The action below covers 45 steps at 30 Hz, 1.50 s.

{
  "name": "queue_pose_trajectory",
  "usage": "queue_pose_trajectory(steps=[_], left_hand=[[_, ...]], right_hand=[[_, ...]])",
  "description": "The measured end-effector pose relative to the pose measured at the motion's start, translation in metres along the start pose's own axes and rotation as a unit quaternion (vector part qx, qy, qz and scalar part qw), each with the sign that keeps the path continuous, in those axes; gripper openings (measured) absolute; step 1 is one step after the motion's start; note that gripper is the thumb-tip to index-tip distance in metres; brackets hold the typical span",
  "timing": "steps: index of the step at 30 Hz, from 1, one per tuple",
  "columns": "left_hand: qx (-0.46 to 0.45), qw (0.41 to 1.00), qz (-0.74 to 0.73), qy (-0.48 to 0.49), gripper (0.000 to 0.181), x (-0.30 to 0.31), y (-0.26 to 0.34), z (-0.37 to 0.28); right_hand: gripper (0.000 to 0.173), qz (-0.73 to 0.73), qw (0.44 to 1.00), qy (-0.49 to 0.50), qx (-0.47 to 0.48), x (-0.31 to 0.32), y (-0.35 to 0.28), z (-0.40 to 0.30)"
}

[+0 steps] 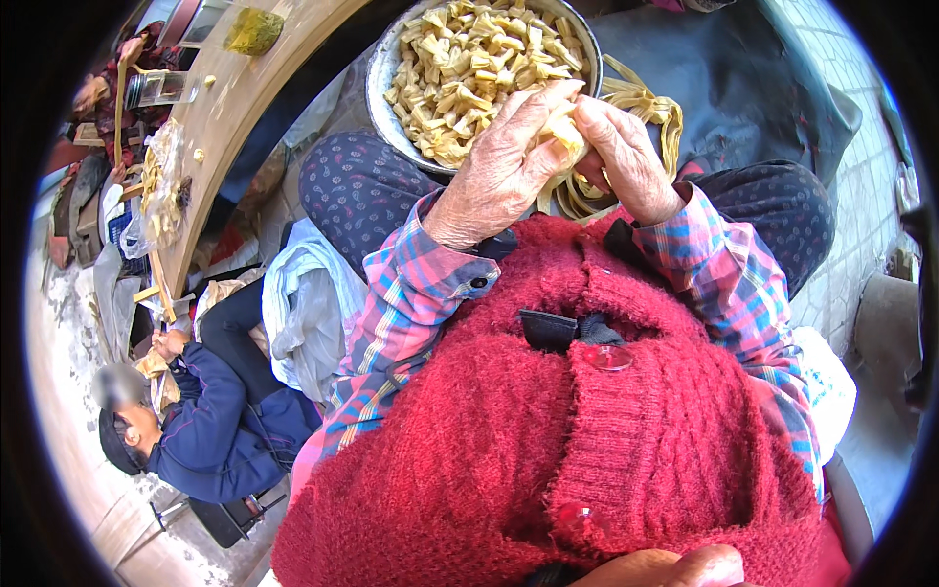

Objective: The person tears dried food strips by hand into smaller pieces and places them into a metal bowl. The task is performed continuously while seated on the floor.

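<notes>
A round, white-rimmed metal basin (375, 88) rests before me, heaped with knotted pieces of pale yellow, strip-like material (477, 70). Over its near edge, my left hand (502, 161) and my right hand (623, 150) meet at the fingertips. Between them they grip a pale yellow strip (563, 130), partly hidden by the fingers. Long loose strips of the same kind (664, 114) hang and coil beside and below my right hand. The exact material of the strips cannot be told.
A curved wooden table (242, 81) at the left bears a glass jar (163, 88) and a plastic bag of yellow strips (165, 183). A seated person in a dark blue jacket (205, 440) is at lower left; another person's hands show at upper left. Dark sheeting (704, 81) lies beyond the basin.
</notes>
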<state>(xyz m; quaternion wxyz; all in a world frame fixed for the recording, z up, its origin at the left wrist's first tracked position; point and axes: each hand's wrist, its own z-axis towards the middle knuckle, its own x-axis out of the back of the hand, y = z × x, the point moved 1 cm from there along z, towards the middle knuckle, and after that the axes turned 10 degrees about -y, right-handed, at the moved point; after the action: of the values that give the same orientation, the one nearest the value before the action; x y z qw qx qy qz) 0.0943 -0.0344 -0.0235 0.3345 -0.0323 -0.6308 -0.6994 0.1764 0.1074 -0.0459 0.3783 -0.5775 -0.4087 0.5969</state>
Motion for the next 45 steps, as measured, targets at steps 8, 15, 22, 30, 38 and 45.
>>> queue_pose_trajectory(steps=[8,15,22,30,38,45], left_hand=[[0.045,0.998,-0.037,0.031,0.062,-0.010,-0.002,0.003],[0.035,0.995,-0.034,0.083,0.058,-0.019,-0.006,0.004],[0.066,0.985,-0.118,0.107,0.044,-0.020,-0.010,0.004],[0.066,0.790,-0.610,-0.003,0.056,-0.012,-0.015,0.005],[0.026,0.722,-0.690,0.047,0.054,0.016,-0.030,0.000],[0.170,0.871,-0.450,0.096,0.054,0.012,-0.023,0.000]], right_hand=[[0.037,-0.066,0.998,0.010,-0.016,0.001,0.000,0.002],[0.027,0.023,1.000,0.017,-0.011,0.002,0.005,0.003],[0.028,-0.057,0.996,0.068,-0.006,-0.002,0.004,0.006],[0.037,-0.176,0.975,0.137,-0.006,0.002,-0.004,0.000],[0.033,-0.209,0.964,0.165,0.022,0.037,-0.006,-0.002],[0.024,-0.336,0.936,0.100,0.002,0.032,0.004,0.002]])
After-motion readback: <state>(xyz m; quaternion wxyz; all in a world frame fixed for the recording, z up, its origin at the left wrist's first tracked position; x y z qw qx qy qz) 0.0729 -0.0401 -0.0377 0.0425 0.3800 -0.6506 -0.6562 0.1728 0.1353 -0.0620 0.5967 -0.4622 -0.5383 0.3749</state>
